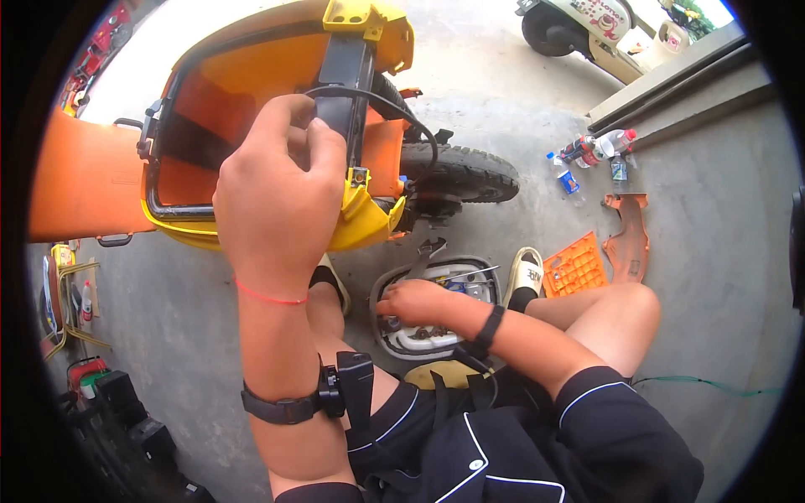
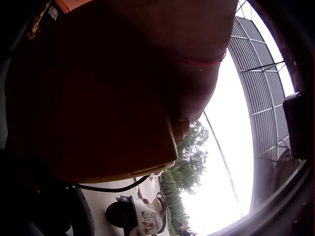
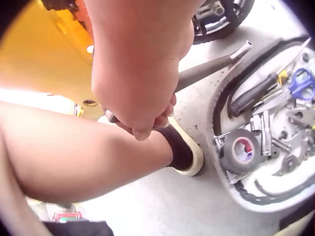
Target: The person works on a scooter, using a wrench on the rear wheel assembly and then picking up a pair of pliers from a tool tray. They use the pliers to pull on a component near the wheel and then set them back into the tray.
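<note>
My left hand, with a red string at its wrist, is bent over the black bar on the yellow-and-orange scooter body. Its thumb and index finger lie at the bar, where a black cable starts beside the index finger. Whether they pinch anything cannot be told; the other fingers are hidden. Low beside the tray, my right hand grips a grey-handled tool with a shiny metal end. In the left wrist view, the hand is mostly in dark shadow.
A white tray holds blue-handled scissors, a screwdriver, a roll of black tape and metal parts. Orange plastic panels and bottles lie at the right. The scooter's wheel stands ahead; another scooter is behind.
</note>
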{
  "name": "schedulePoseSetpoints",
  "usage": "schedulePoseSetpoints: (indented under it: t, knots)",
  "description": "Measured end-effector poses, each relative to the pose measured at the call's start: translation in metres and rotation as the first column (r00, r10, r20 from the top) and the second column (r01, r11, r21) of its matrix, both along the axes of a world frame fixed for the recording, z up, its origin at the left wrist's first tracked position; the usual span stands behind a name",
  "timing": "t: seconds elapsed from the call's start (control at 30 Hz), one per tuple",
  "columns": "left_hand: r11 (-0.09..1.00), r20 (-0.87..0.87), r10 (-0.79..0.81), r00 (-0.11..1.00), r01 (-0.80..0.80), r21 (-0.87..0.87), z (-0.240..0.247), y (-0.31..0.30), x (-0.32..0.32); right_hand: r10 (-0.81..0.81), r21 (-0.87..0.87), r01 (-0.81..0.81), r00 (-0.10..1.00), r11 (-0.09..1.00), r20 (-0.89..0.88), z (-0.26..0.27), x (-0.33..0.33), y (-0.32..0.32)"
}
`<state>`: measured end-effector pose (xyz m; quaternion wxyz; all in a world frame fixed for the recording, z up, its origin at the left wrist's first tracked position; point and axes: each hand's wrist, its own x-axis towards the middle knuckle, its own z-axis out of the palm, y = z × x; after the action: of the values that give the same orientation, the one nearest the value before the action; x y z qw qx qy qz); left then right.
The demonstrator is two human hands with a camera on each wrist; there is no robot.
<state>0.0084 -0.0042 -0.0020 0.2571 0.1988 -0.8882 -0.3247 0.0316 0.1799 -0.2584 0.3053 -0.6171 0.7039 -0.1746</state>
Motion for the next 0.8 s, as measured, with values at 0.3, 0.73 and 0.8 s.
schedulePoseSetpoints:
  t: [0.3,0.73,0.8]
  knots:
    - [0.999,-0.006,0.027,1.0,-0.027,-0.026,0.004,0.001,0.003,-0.298,0.046,0.313,0.934,0.949,-0.199,0.106,-0.016,0.122]
    - [0.996,0.042,0.003,0.999,0.001,-0.089,0.004,0.002,0.009,-0.456,0.504,0.538,0.842,0.676,-0.287,0.083,-0.002,0.161]
    - [0.997,0.044,-0.006,0.999,0.009,-0.08,0.004,0.001,0.008,-0.43,0.599,0.584,0.81,0.547,-0.397,0.053,-0.008,0.171]
